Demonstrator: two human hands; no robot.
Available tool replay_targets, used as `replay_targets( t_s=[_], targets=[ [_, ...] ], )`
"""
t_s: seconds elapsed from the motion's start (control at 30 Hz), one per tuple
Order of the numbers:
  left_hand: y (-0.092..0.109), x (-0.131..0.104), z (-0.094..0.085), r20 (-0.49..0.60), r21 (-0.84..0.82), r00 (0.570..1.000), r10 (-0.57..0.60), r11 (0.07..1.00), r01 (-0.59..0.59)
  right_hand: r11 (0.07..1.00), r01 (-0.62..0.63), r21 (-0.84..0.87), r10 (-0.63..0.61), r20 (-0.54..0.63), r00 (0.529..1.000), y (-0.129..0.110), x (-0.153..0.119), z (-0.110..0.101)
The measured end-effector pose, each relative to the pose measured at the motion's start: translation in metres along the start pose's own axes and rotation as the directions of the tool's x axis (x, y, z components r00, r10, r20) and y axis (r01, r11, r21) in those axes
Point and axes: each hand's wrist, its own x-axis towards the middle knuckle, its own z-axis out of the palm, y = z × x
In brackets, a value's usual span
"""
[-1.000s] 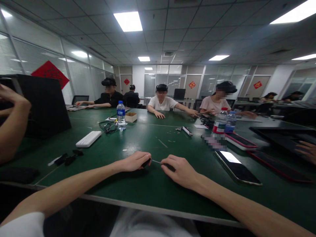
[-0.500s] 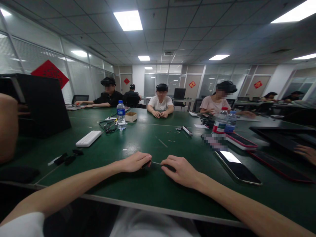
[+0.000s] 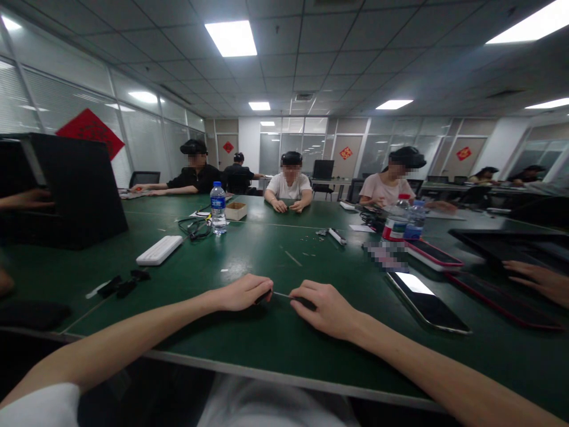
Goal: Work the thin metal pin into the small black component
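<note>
My left hand rests on the green table with its fingers closed round a small dark piece. Facing it, my right hand is closed over another dark piece, its palm low against the tabletop. A thin pale rod spans the short gap between my fingertips. Whether the rod and both dark pieces are one item is hidden by my fingers, and their kind is too small to make out.
A phone lies right of my right hand, near bottles. At the left are a white power bank, black scraps, a water bottle and a black box. A neighbour's hand reaches in from the right.
My hands and the rod look unmoved. At the left, a neighbour's arm has shifted, and its hand now reaches into the black box. The neighbour's hand at the right has moved leftward.
</note>
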Motion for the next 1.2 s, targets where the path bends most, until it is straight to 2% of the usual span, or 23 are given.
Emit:
replay_targets(
  t_s=[1.2],
  targets=[
    [0.0028, -0.0004, -0.0005, 0.005, -0.018, 1.000, -0.017, 1.000, 0.017, 1.000, -0.011, 0.011, 0.011, 0.010, 1.000, -0.0008, 0.0003, -0.0014]
  ],
)
